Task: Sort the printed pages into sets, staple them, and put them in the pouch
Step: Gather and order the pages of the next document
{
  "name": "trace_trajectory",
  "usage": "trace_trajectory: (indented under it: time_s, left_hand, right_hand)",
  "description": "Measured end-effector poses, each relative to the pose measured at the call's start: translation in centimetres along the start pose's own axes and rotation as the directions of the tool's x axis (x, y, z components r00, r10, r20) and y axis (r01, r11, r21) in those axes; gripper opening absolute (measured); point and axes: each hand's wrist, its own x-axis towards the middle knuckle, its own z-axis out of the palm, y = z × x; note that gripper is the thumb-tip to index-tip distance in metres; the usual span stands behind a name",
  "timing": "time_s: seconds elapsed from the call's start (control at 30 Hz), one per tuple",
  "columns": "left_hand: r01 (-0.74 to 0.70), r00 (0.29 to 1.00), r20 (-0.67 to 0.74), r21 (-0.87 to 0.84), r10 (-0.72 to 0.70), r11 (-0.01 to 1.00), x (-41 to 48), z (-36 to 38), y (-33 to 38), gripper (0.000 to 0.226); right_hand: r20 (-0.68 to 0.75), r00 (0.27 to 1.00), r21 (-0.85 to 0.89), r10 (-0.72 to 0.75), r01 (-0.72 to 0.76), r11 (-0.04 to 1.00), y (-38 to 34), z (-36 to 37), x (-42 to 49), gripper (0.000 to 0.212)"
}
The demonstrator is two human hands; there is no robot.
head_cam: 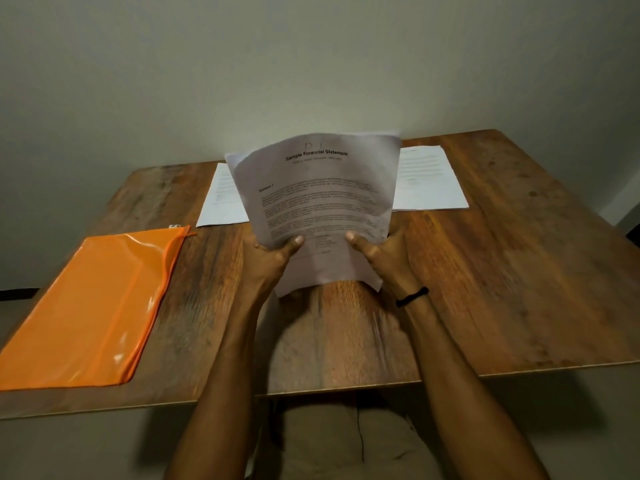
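I hold a stack of printed pages [318,199] upright above the table's middle; its top sheet reads "Sample Financial Statement". My left hand [273,259] grips the stack's lower left edge with the thumb on the front. My right hand [381,254] grips the lower right edge the same way. Behind the stack, a printed sheet [221,199] lies flat at the left and another pile of pages [429,178] lies flat at the right. An orange zip pouch [93,306] lies flat at the table's left side. No stapler is visible.
The wooden table [519,271] stands against a plain wall. A small white object [175,225] peeks out just behind the pouch's far corner. A black band [412,296] circles my right wrist.
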Motion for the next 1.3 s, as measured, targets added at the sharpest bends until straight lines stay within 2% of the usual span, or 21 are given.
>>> trace_trajectory:
  time_s: [0.07,0.17,0.27,0.33,0.4,0.47,0.53,0.63,0.8,1.0,1.17,1.3]
  left_hand:
    - [0.008,1.000,0.016,-0.001,-0.008,1.000,0.2,0.0,-0.2,0.031]
    - [0.093,0.994,0.063,-0.033,-0.091,0.995,0.8,-0.2,0.1,0.031]
    - [0.217,0.968,0.141,-0.062,-0.207,0.974,1.9,-0.9,-0.2,0.042]
    - [0.328,0.932,0.186,-0.064,-0.311,0.943,2.4,-1.6,-1.0,0.054]
    - [0.434,0.866,0.286,-0.027,-0.409,0.900,2.4,-2.0,-1.8,0.060]
    - [0.509,0.814,0.342,-0.027,-0.470,0.861,2.1,-2.0,-3.0,0.065]
    - [0.558,0.800,0.330,-0.104,-0.501,0.823,1.5,-1.4,-3.8,0.061]
    - [0.597,0.783,0.325,-0.150,-0.531,0.788,0.8,-1.0,-4.3,0.054]
    - [0.609,0.777,0.344,-0.200,-0.527,0.768,1.4,-1.5,-5.1,0.049]
    - [0.559,0.797,0.372,-0.154,-0.476,0.815,2.4,-2.2,-4.3,0.035]
    - [0.539,0.806,0.381,-0.158,-0.452,0.827,5.8,-2.2,-3.3,0.054]
    - [0.577,0.800,0.331,-0.191,-0.501,0.794,8.0,-1.2,-3.6,0.050]
  right_hand:
    - [0.003,1.000,-0.012,0.013,-0.013,1.000,0.1,-0.1,0.0,0.021]
    - [0.013,0.999,-0.059,0.032,-0.031,0.998,-0.6,-0.4,0.4,0.023]
    - [0.119,0.991,-0.111,0.057,-0.044,0.993,-0.6,-1.0,0.7,0.031]
    - [0.233,0.966,-0.058,0.113,-0.103,0.993,-0.4,-1.7,0.8,0.036]
    - [0.286,0.947,-0.006,0.146,-0.150,0.989,0.0,-2.1,1.0,0.039]
    - [0.261,0.950,0.042,0.170,-0.188,0.981,0.8,-1.9,1.1,0.037]
    - [0.214,0.957,0.059,0.195,-0.212,0.976,1.7,-1.2,1.0,0.032]
    - [0.162,0.965,-0.004,0.208,-0.210,0.978,3.0,-0.7,1.0,0.028]
    - [0.199,0.962,-0.025,0.189,-0.188,0.982,3.3,-0.9,0.9,0.024]
    - [0.243,0.948,0.017,0.207,-0.218,0.976,4.1,-1.7,1.2,0.028]
    - [0.271,0.932,0.033,0.241,-0.259,0.965,4.8,-2.0,0.9,0.028]
    - [0.232,0.944,0.044,0.235,-0.251,0.967,5.5,-1.9,0.9,0.023]
